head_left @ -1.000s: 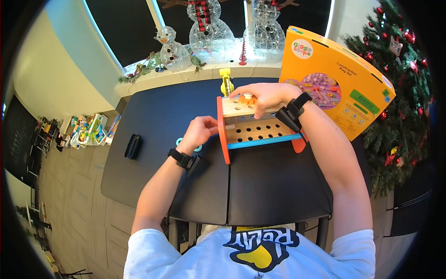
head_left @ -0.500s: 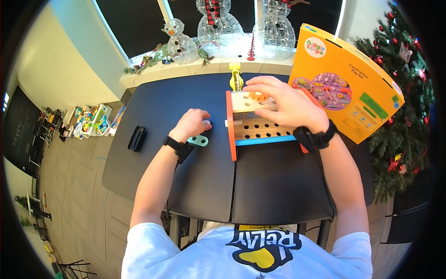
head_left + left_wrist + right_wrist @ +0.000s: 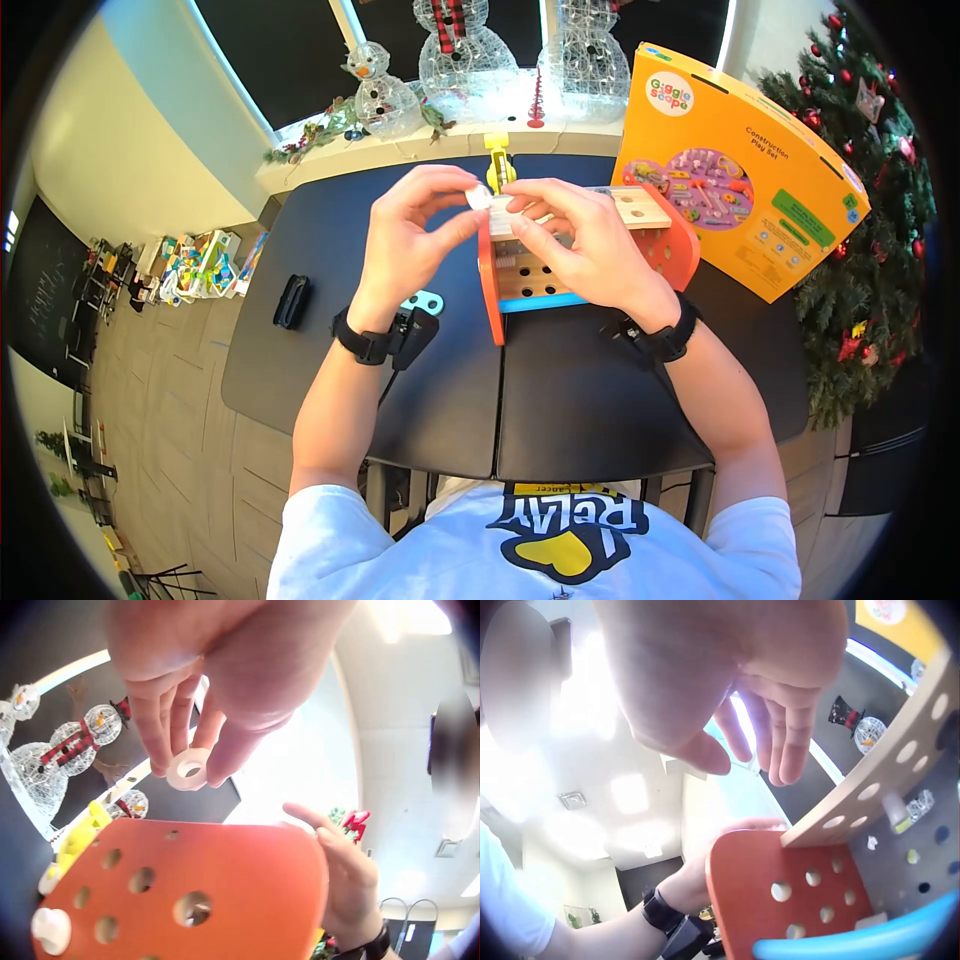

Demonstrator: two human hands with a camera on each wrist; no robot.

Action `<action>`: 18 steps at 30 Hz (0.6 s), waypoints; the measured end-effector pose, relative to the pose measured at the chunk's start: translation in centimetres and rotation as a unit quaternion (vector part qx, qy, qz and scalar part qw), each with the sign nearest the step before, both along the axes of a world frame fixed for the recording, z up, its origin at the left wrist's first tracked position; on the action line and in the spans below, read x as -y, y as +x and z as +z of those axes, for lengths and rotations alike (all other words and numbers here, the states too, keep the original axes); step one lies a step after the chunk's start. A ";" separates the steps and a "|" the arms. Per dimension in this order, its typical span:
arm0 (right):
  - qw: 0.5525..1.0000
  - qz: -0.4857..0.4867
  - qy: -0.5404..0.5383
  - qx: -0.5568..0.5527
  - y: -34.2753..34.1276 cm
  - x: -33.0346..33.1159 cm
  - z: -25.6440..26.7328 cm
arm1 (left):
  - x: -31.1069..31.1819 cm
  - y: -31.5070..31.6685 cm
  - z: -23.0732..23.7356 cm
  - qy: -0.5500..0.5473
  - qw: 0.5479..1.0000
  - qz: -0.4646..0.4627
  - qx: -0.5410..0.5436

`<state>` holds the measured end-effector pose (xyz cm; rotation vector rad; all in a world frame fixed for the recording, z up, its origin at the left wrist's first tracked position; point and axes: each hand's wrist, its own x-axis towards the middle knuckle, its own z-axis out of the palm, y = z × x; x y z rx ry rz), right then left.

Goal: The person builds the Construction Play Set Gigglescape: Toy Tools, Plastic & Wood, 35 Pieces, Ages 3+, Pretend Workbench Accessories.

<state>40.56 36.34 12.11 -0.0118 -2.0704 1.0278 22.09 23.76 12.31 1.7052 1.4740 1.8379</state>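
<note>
My left hand [image 3: 405, 235] pinches a white ring-shaped nut [image 3: 177, 777] between thumb and fingers, just above the top left corner of the toy workbench [image 3: 545, 303]. In the left wrist view the nut is over the edge of the orange-red side panel [image 3: 240, 862], and a white bolt head [image 3: 52, 931] sticks out of one of the panel's holes. Over the wooden top, my right hand [image 3: 590, 245] has relaxed, slightly bent fingers and holds nothing. That hand hides part of the top in the head view.
A teal strip with holes [image 3: 428, 301] lies beside my left wrist. Behind the bench stands a yellow toy piece [image 3: 497, 165]. The orange box [image 3: 740, 170] is at the back right; a black case [image 3: 292, 302] lies at the left.
My left hand has gone from the side panel down to the table, then up to the bench's top corner with the white nut. My right hand has moved left along the top.
</note>
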 end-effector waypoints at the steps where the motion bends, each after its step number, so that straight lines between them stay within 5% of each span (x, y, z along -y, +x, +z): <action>1: 0.999 0.022 -0.044 0.004 -0.1 0.1 0.0 | 0.1 0.5 0.4 0.014 0.999 -0.015 -0.024; 5: 0.981 0.074 -0.171 0.047 0.0 0.0 -0.2 | -0.1 1.1 0.7 0.040 0.978 0.043 -0.202; 9: 0.948 0.145 -0.274 0.078 0.4 -1.1 -1.1 | 0.3 1.7 0.3 -0.013 0.982 0.003 -0.189; 18: 0.967 0.122 -0.139 0.174 1.9 -0.8 -3.2 | 0.9 0.3 -0.4 0.033 0.969 0.028 -0.242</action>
